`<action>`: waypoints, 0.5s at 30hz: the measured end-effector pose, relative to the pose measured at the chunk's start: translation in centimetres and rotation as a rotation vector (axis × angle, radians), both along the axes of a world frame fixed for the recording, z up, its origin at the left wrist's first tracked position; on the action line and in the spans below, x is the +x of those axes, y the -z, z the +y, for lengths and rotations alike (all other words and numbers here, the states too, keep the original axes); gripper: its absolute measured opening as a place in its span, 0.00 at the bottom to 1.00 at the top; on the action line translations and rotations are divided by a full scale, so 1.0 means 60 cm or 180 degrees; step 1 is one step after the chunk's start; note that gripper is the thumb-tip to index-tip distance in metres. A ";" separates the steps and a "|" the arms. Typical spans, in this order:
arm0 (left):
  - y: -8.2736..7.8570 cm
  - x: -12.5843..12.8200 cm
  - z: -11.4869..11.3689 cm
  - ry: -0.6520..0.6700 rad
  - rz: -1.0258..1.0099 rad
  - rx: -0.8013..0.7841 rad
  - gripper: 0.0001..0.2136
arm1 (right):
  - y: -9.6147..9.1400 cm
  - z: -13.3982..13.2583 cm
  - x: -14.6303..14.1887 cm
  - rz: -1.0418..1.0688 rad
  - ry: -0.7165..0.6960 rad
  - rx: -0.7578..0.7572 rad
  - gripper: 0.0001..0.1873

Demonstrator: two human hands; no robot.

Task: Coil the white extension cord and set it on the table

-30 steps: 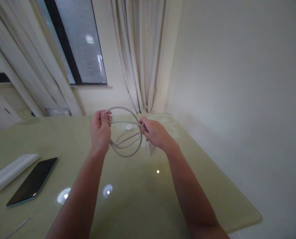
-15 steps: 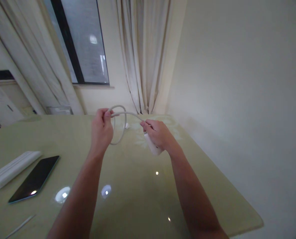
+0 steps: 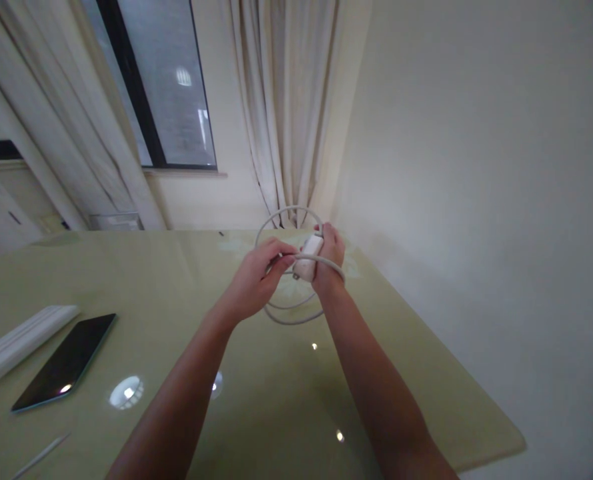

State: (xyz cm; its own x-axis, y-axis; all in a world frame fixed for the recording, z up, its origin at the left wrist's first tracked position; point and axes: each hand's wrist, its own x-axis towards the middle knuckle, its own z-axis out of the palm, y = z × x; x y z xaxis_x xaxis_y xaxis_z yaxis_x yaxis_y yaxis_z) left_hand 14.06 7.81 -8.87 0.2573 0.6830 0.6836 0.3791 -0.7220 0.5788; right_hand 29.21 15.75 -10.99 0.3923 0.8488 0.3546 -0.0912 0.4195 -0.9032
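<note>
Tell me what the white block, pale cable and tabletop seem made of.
White block: probably hard plastic, smooth, with rounded corners. Pale cable: likely rubbery or plastic sheathing, fairly matte, bending in smooth loops. Tabletop: glossy, maybe glass, given its sharp light reflections; could be lacquer.

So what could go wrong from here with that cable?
The cable crosses the white adapter and bends around the right hand, so it might snag if that hand pulls away. The left hand pinches it near the adapter; if that grip slips, the cable could loosen. Its loops below the hands could also tangle.
</note>
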 end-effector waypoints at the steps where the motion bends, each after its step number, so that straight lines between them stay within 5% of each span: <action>1: 0.002 0.000 0.001 0.0235 -0.0022 -0.0366 0.15 | 0.002 0.005 0.003 0.0266 0.0051 -0.0052 0.24; 7: 0.022 0.028 0.001 0.0193 -0.0878 -0.1429 0.17 | 0.024 0.017 -0.010 0.0678 0.0037 -0.0232 0.27; 12: 0.033 0.035 0.014 -0.0056 -0.0984 -0.1506 0.16 | 0.031 0.011 -0.046 0.0936 -0.0550 -0.0236 0.24; 15: 0.039 0.025 0.035 -0.0428 -0.1870 -0.1934 0.18 | 0.038 0.000 -0.066 0.0892 -0.0994 -0.0175 0.23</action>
